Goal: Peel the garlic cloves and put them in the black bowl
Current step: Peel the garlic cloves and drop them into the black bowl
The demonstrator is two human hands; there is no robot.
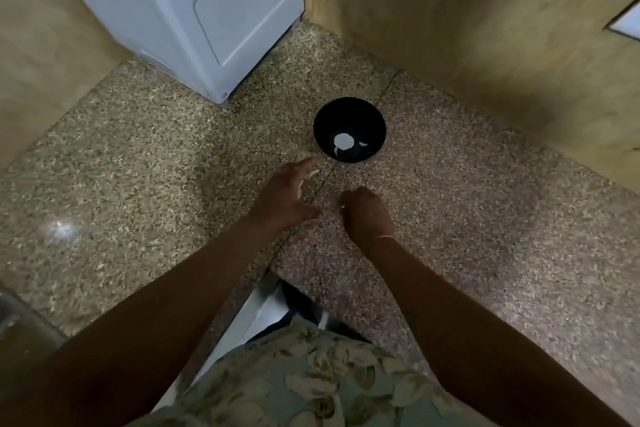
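While your left hand (287, 194) hovers wide over the speckled floor (138, 166), fingers spread and holding nothing, pale strips of garlic skin (306, 180) show by its fingertips; whether they cling there or lie on the floor beneath, I cannot tell. Your right hand (365, 215), just beside the left, is curled tight and pinches a small white scrap (343, 207) at its fingertips, too small to call clove or skin. Just beyond both hands stands the black bowl (346, 114), with one peeled garlic clove (343, 141) and a sliver of skin (363, 143) inside. Farther beyond your left hand stands a white appliance (194, 10).
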